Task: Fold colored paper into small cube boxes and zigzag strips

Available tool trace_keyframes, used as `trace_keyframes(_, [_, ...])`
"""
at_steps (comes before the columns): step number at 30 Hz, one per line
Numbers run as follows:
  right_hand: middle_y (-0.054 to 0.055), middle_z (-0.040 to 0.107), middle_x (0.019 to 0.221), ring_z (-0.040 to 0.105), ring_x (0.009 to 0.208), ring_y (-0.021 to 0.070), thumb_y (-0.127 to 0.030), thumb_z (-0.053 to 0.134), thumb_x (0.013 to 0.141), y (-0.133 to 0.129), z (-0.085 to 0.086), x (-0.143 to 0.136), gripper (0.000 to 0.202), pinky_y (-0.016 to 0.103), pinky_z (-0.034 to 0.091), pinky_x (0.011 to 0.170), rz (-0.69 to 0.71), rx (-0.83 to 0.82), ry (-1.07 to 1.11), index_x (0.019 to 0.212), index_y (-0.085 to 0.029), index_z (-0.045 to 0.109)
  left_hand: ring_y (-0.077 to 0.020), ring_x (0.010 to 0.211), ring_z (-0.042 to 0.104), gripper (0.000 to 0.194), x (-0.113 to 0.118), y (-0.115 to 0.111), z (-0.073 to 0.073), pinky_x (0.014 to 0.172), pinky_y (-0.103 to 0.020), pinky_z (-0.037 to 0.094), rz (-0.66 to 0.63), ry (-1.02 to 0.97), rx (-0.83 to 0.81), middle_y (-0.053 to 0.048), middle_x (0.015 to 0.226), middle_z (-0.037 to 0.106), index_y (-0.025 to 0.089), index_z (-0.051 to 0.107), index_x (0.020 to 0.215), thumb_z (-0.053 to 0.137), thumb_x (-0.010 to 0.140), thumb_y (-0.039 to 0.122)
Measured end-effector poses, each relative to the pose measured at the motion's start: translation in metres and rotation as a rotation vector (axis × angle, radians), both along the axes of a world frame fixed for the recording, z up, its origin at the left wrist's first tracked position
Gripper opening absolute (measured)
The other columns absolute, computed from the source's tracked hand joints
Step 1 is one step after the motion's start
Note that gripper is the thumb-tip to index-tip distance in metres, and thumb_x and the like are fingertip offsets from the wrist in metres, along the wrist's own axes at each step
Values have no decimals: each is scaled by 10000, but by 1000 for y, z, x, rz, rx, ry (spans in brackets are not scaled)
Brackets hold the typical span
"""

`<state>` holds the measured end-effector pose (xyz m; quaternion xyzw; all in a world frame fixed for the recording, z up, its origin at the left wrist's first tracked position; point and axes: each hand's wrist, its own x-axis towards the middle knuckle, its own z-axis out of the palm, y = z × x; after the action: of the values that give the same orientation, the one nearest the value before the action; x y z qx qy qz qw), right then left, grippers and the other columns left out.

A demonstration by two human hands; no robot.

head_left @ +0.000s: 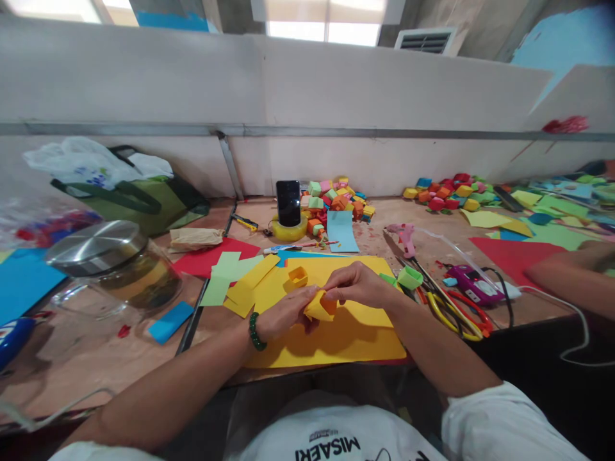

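Near the table's front edge, my left hand [288,315] holds a folded yellow paper piece [321,307] from the left and below. The fingers of my right hand [353,285] pinch its upper edge. The piece looks like a small open box. Under both hands lies a large yellow sheet [369,342]. Just behind my left hand stands a small yellow paper box [298,276]. A green paper box [410,278] sits right of my right hand. Cut yellow strips [250,285] and light green pieces [221,278] lie to the left.
A glass jar [115,266] and blue strip [170,322] are on the left. Behind are a phone [289,203] and folded paper boxes [339,202]. Scissors [451,314], a glue gun [406,240] and another person's arm [571,275] are at right.
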<state>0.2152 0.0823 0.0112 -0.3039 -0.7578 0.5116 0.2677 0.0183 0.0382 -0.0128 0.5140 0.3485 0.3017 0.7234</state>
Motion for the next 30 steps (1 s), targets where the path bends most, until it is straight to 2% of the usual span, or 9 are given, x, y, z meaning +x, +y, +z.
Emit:
trace_keyframes(4, [32, 663, 619, 565, 538, 97, -336, 685, 753, -6, 2, -2, 211, 194, 428, 489, -57, 155, -21, 744, -136, 752, -100, 530, 542, 469, 0, 1, -2, 476, -230, 448, -5, -15, -19, -18, 766, 570, 147, 577, 879, 546, 798, 608])
trace_keyframes(7, [27, 646, 598, 551, 521, 91, -275, 641, 780, -13, 5, -6, 184, 190, 398, 475, -127, 331, -45, 687, -138, 720, -101, 528, 555, 480, 1, 1, -2, 483, -231, 462, 7, -24, -41, -16, 778, 582, 157, 564, 862, 583, 761, 626])
trace_keyframes(11, [33, 638, 627, 556, 544, 92, -222, 556, 832, -18, 6, -10, 203, 190, 432, 510, -155, 563, -50, 690, -150, 681, -103, 503, 559, 568, 1, 1, -4, 476, -230, 465, 26, -38, -73, -5, 727, 571, 152, 567, 891, 610, 696, 684])
trace_keyframes(14, [42, 661, 684, 576, 561, 92, -199, 551, 835, -18, 3, -11, 161, 191, 455, 530, -156, 657, -54, 757, -156, 685, -104, 505, 558, 571, 0, 3, -6, 472, -228, 463, 46, -49, -61, -9, 724, 569, 141, 575, 936, 597, 721, 670])
trace_keyframes(18, [33, 659, 680, 565, 532, 83, -170, 553, 829, -17, -2, -12, 151, 189, 445, 517, -194, 764, -61, 747, -163, 680, -103, 512, 554, 546, -1, 4, -6, 470, -227, 465, 48, -55, -36, -12, 730, 570, 132, 583, 926, 594, 740, 646])
trace_keyframes(23, [31, 642, 651, 562, 548, 97, -223, 547, 870, -17, -4, -13, 204, 207, 434, 525, -221, 763, -74, 727, -172, 683, -100, 518, 553, 536, 0, 3, -2, 476, -218, 466, 53, -86, -45, -10, 704, 575, 137, 588, 884, 618, 717, 646])
trace_keyframes(30, [54, 655, 679, 566, 578, 118, -350, 530, 900, -15, 2, -11, 277, 229, 443, 534, -152, 604, -53, 760, -168, 685, -108, 539, 569, 541, 0, 3, -2, 499, -234, 490, 73, -107, -65, -19, 757, 588, 144, 609, 918, 650, 695, 635])
